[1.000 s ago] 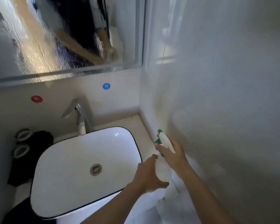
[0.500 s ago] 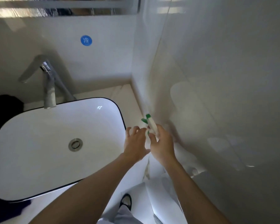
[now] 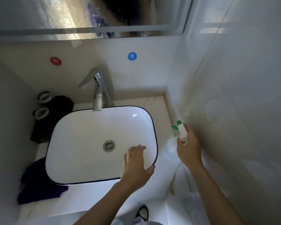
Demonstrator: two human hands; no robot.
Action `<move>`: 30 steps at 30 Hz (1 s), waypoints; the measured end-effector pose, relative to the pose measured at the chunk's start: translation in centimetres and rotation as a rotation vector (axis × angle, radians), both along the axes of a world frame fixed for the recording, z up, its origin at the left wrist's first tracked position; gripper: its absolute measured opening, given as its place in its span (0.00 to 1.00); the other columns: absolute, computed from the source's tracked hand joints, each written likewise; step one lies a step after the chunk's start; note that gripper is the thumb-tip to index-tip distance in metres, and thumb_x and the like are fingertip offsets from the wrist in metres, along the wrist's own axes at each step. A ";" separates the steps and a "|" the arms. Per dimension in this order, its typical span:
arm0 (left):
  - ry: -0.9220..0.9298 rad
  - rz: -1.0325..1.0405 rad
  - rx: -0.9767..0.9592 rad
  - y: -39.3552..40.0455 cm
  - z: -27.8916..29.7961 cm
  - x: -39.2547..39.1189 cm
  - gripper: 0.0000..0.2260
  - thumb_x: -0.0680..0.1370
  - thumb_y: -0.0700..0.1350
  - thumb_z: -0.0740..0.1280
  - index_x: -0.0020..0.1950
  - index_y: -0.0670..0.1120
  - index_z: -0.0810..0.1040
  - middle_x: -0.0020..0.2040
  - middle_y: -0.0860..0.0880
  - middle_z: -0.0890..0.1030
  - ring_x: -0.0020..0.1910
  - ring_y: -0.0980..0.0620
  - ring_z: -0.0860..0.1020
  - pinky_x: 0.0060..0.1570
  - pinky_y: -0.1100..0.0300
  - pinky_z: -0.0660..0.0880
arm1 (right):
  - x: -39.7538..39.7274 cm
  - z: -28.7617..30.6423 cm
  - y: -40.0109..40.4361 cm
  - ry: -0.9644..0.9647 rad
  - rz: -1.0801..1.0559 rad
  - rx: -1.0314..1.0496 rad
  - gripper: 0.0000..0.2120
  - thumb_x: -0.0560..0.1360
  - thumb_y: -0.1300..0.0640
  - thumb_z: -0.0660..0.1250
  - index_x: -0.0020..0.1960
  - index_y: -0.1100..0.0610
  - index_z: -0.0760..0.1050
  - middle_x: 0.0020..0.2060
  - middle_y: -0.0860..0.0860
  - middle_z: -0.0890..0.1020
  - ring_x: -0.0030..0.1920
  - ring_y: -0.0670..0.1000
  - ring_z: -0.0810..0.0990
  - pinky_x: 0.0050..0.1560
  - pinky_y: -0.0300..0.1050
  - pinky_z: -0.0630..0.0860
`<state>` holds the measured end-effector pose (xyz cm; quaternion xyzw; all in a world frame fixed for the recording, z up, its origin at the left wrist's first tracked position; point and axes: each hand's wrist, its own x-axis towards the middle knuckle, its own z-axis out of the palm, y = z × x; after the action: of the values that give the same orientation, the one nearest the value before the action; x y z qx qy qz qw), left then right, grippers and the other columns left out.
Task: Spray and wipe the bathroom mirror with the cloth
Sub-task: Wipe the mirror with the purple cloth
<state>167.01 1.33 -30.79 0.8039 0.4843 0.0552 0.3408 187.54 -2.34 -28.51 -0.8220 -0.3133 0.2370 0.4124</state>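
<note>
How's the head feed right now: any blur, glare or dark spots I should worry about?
Head view: wide-angle bend at the edges; mirror streaked with glare; dark cloth at lower left dim and smeared; right hand on the spray bottle slightly motion-blurred; basin sharp.

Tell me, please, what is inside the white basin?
Inside the basin only a round metal drain shows. The open left hand covers its near right corner, so that part is unseen.

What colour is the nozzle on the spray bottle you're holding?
Green, on the white plastic spray bottle gripped by the right hand; seen in the head view.
</note>
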 end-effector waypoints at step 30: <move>0.556 0.277 -0.260 2.0 -6.9 -40.4 0.40 0.80 0.44 0.64 0.84 0.42 0.42 0.84 0.41 0.39 0.84 0.44 0.45 0.81 0.53 0.48 | -47.1 -11.2 11.9 -1.204 1.548 -0.394 0.33 0.85 0.53 0.55 0.81 0.68 0.45 0.81 0.67 0.52 0.82 0.66 0.50 0.81 0.62 0.44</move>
<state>126.63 3.31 -37.67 0.6645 0.6665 -0.1826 0.2845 140.48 9.54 -39.70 -0.4284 -0.8741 0.0323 -0.2265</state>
